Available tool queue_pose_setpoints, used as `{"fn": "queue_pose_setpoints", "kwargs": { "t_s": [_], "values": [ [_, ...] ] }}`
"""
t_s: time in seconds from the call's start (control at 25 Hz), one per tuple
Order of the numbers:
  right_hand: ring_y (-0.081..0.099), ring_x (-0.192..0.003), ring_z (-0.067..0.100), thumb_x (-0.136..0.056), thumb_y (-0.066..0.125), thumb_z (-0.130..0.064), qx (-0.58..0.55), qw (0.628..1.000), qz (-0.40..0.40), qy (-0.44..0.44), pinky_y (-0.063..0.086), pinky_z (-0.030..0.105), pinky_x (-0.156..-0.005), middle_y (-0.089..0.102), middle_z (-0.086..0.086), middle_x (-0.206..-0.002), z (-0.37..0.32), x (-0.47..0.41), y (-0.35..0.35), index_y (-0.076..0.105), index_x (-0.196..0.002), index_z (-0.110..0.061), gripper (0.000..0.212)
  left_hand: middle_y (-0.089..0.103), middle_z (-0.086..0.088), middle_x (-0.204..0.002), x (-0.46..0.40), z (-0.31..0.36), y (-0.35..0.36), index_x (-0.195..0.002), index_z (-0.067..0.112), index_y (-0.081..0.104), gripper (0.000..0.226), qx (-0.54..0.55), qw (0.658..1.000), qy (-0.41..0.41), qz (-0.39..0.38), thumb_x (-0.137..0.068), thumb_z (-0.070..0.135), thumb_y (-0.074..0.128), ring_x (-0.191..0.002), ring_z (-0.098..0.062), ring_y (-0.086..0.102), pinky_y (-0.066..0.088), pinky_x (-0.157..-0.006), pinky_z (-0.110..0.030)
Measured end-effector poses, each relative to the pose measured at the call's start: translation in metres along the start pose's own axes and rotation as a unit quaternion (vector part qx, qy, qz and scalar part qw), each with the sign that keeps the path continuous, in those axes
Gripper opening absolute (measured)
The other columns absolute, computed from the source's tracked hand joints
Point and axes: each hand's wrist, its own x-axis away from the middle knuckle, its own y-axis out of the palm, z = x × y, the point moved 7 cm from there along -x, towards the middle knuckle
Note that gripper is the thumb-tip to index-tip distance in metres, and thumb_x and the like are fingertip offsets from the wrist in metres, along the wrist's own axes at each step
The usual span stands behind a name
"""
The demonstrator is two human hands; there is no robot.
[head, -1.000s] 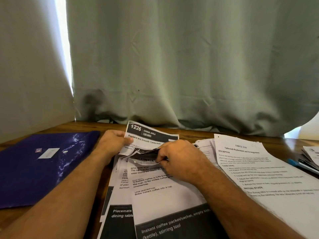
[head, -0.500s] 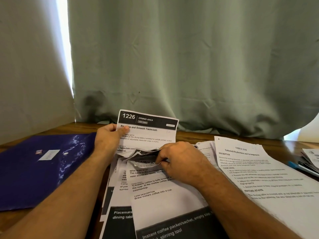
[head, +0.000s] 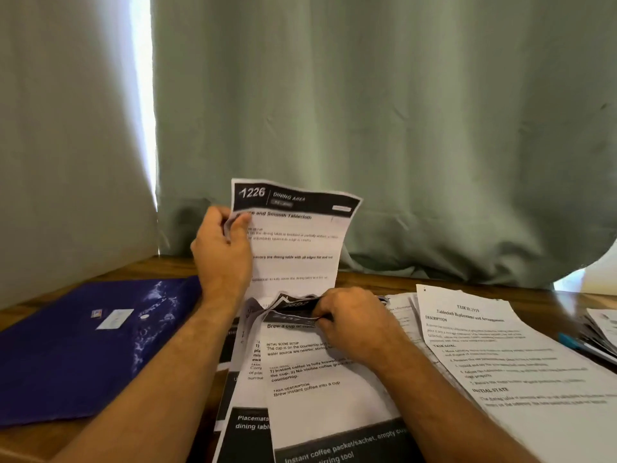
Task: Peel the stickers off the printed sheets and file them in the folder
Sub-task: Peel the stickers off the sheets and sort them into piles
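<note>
Pinching its left edge, the left hand (head: 222,248) held the "1226" sheet (head: 293,242) upright (text blurred), while the right hand (head: 350,324) gripped crumpled sheet tops (head: 293,304) beside the purple folder (head: 83,345).

The stack of sheets (head: 320,392) lies on the table (head: 374,282), in front of the curtain (head: 400,128). Left of the stack lies the folder (head: 83,355). Right of the stack, partly tucked against it, lies a spread of pages (head: 500,355), with a pen (head: 571,340) beyond them. Above the stack's far end a raised sheet (head: 297,242) stands upright, pinched by the left hand (head: 222,252). The right hand (head: 354,325) rests on the stack's far end.
</note>
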Motion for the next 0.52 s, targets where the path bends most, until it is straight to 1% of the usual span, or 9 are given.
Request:
{"fn": "queue_pose_setpoints", "kwargs": {
  "t_s": [0.04,0.12,0.16,0.2,0.24,0.32,0.4,0.48,0.52],
  "values": [
    [0.060,-0.102,0.015,-0.093,0.057,-0.027,-0.009,1.000,0.002,0.000,0.051,0.037,-0.096,0.062,-0.011,-0.125,0.001,0.000,0.000,0.072,-0.112,-0.027,0.024,0.064,0.007,-0.086,-0.005,0.018,0.000,-0.095,0.016,0.052,0.015,-0.003,1.000,0.028,0.007,-0.100,0.029,0.058,-0.073,0.004,0.065,0.055,-0.059,-0.014],
    [0.057,-0.110,0.013,-0.095,0.060,-0.028,-0.045,0.999,0.024,0.013,0.048,0.032,-0.102,0.037,-0.014,-0.149,0.004,0.006,-0.009,0.073,-0.105,-0.026,0.017,0.060,0.009,-0.082,-0.015,0.060,-0.004,-0.095,0.016,0.050,0.016,0.014,0.997,0.075,0.023,-0.101,0.030,0.056,-0.069,0.009,0.062,0.053,-0.058,-0.012],
    [0.056,-0.113,0.013,-0.095,0.061,-0.029,-0.065,0.997,0.044,0.020,0.047,0.029,-0.103,0.025,-0.015,-0.154,0.006,0.009,-0.016,0.072,-0.100,-0.026,0.013,0.059,0.009,-0.081,-0.019,0.080,-0.007,-0.096,0.015,0.049,0.017,0.026,0.995,0.096,0.033,-0.101,0.030,0.056,-0.068,0.010,0.062,0.052,-0.057,-0.011],
    [0.055,-0.114,0.013,-0.095,0.061,-0.029,-0.080,0.995,0.063,0.022,0.047,0.027,-0.104,0.018,-0.014,-0.157,0.006,0.013,-0.023,0.071,-0.098,-0.026,0.011,0.059,0.010,-0.080,-0.023,0.098,-0.011,-0.096,0.014,0.049,0.018,0.035,0.992,0.116,0.042,-0.102,0.030,0.056,-0.069,0.010,0.062,0.051,-0.058,-0.011],
    [0.055,-0.115,0.013,-0.096,0.061,-0.029,-0.086,0.993,0.079,0.021,0.046,0.024,-0.103,0.016,-0.014,-0.157,0.008,0.017,-0.030,0.071,-0.097,-0.025,0.011,0.059,0.010,-0.080,-0.026,0.114,-0.014,-0.097,0.014,0.049,0.018,0.041,0.989,0.134,0.048,-0.102,0.030,0.056,-0.069,0.010,0.062,0.051,-0.058,-0.012],
    [0.058,-0.112,0.012,-0.097,0.059,-0.029,-0.083,0.992,0.091,0.013,0.048,0.020,-0.097,0.022,-0.014,-0.155,0.010,0.025,-0.042,0.072,-0.101,-0.024,0.014,0.059,0.013,-0.081,-0.028,0.142,-0.019,-0.097,0.014,0.049,0.017,0.047,0.982,0.173,0.057,-0.102,0.028,0.056,-0.073,0.010,0.063,0.052,-0.060,-0.012],
    [0.061,-0.105,0.012,-0.098,0.057,-0.027,-0.082,0.990,0.113,0.008,0.051,0.018,-0.088,0.041,-0.010,-0.145,0.016,0.033,-0.053,0.071,-0.103,-0.023,0.015,0.059,0.015,-0.084,-0.025,0.163,-0.023,-0.098,0.014,0.049,0.014,0.053,0.975,0.211,0.054,-0.102,0.026,0.055,-0.079,0.009,0.064,0.053,-0.063,-0.012],
    [0.065,-0.096,0.013,-0.096,0.059,-0.020,-0.096,0.978,0.183,0.012,0.055,0.023,-0.082,0.062,-0.005,-0.119,0.023,0.043,-0.069,0.071,-0.101,-0.021,0.013,0.059,0.016,-0.086,-0.021,0.178,-0.029,-0.097,0.013,0.048,0.014,0.060,0.967,0.242,0.054,-0.102,0.024,0.054,-0.082,0.009,0.065,0.054,-0.064,-0.012],
    [0.066,-0.090,0.012,-0.094,0.061,-0.017,-0.102,0.968,0.228,0.018,0.057,0.026,-0.079,0.068,-0.003,-0.107,0.026,0.049,-0.078,0.072,-0.100,-0.019,0.012,0.059,0.016,-0.087,-0.020,0.184,-0.031,-0.097,0.013,0.047,0.014,0.065,0.964,0.251,0.053,-0.102,0.023,0.055,-0.083,0.010,0.065,0.053,-0.064,-0.012]
  ]
}}
